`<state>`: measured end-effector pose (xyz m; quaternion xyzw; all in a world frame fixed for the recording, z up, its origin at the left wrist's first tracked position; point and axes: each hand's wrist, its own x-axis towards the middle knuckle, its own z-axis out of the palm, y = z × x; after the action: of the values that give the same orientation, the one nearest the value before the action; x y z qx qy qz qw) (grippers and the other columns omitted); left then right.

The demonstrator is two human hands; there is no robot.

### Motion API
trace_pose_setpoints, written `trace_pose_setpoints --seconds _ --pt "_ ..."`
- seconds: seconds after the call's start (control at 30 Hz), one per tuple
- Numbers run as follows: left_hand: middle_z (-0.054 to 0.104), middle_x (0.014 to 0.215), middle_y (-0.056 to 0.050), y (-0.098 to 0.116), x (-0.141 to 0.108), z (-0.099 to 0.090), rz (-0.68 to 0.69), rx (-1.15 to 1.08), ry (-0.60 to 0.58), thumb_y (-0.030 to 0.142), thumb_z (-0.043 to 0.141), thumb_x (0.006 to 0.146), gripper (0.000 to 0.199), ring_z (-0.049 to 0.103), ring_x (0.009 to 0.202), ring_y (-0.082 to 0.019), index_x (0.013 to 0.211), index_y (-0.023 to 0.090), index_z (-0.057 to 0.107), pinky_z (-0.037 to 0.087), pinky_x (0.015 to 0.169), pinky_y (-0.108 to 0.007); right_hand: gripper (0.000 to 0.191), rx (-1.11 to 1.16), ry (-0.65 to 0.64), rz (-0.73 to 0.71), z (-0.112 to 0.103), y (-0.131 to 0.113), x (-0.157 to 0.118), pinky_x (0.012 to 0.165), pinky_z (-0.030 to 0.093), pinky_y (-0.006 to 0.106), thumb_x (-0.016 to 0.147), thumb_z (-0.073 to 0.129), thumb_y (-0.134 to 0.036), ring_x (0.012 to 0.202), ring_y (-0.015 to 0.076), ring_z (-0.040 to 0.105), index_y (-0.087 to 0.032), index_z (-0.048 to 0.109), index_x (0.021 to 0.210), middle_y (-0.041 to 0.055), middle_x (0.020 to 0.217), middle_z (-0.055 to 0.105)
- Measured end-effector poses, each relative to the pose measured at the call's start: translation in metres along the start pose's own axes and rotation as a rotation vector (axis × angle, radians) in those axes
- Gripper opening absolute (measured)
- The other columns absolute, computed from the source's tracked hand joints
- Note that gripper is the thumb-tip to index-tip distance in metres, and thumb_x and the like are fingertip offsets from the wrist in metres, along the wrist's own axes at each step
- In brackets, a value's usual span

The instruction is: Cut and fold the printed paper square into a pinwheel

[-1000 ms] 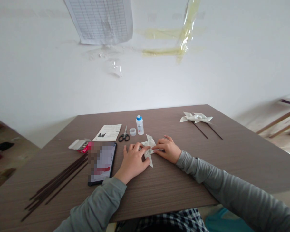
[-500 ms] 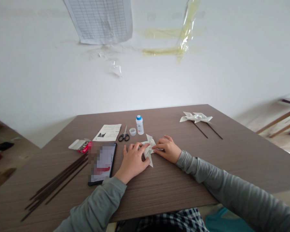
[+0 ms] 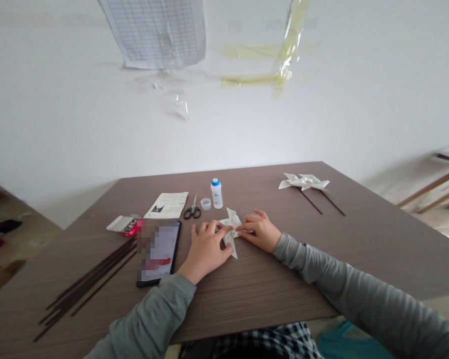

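A folded paper pinwheel (image 3: 231, 244) with printed text lies on the brown table in front of me. My left hand (image 3: 208, 247) holds it from the left, the index finger near its middle and the thumb on the lower blade. From the right, my right hand (image 3: 260, 230) grips the same pinwheel, fingertips pressed on the paper close to the centre. The fingers of both hands cover part of the middle and the side blades. Just beyond the pinwheel stand a white glue bottle (image 3: 217, 194) with a blue cap and a small clear cup (image 3: 205, 204).
Scissors (image 3: 192, 212), a folded printed sheet (image 3: 166, 205) and an open red-and-white box (image 3: 125, 225) lie to the left. Nearer are a phone (image 3: 159, 254) and several dark sticks (image 3: 86, 281). Two pinwheels on sticks (image 3: 303, 181) rest at the back right.
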<state>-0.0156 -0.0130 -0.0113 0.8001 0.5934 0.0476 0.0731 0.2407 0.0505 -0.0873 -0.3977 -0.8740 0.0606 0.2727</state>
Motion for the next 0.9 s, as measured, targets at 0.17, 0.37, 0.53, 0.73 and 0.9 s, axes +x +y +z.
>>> trace_pose_setpoints --seconds 0.17,0.37,0.53,0.73,0.9 --pt "0.081 0.172 -0.014 0.0002 0.0002 -0.0004 0.000 -0.011 0.002 0.037 0.082 0.112 0.064 0.069 0.164 -0.049 0.176 0.041 0.085 0.039 0.153 -0.087 0.016 -0.004 0.001 -0.003 0.0004 0.0011 -0.0002 0.140 0.052 0.062 0.124 0.088 -0.036 0.106 0.0264 0.086 -0.035 0.102 0.130 0.0045 0.109 0.090" --pt "0.080 0.176 -0.015 0.0026 0.0001 -0.0032 -0.018 0.000 -0.013 0.036 0.081 0.111 0.073 0.068 0.166 -0.049 0.184 0.039 0.077 0.038 0.154 -0.088 0.018 0.009 -0.023 0.016 0.0010 0.0016 -0.0002 0.142 0.050 0.065 0.124 0.088 -0.036 0.109 0.0266 0.085 -0.035 0.102 0.135 0.0051 0.112 0.090" --pt "0.078 0.178 -0.016 0.0052 -0.0014 -0.0061 -0.020 0.005 -0.036 0.035 0.078 0.113 0.068 0.067 0.168 -0.049 0.181 0.038 0.081 0.035 0.154 -0.090 0.019 0.015 -0.008 0.004 0.0006 0.0010 -0.0002 0.140 0.051 0.063 0.126 0.085 -0.039 0.108 0.0260 0.084 -0.036 0.102 0.133 0.0045 0.110 0.090" --pt "0.079 0.175 -0.015 0.0040 -0.0009 -0.0054 -0.014 0.003 -0.029 0.038 0.080 0.113 0.065 0.067 0.166 -0.049 0.178 0.041 0.084 0.036 0.154 -0.090 0.019 0.007 -0.015 0.012 -0.0002 0.0003 -0.0003 0.141 0.051 0.065 0.125 0.085 -0.037 0.109 0.0273 0.087 -0.034 0.102 0.133 0.0056 0.111 0.091" --pt "0.080 0.171 -0.013 0.0015 0.0001 -0.0026 -0.008 -0.016 -0.005 0.039 0.082 0.111 0.064 0.068 0.163 -0.049 0.175 0.043 0.085 0.037 0.153 -0.089 0.018 0.002 -0.010 0.004 -0.0007 0.0004 0.0002 0.141 0.052 0.064 0.125 0.085 -0.037 0.109 0.0273 0.087 -0.034 0.102 0.132 0.0055 0.112 0.091"
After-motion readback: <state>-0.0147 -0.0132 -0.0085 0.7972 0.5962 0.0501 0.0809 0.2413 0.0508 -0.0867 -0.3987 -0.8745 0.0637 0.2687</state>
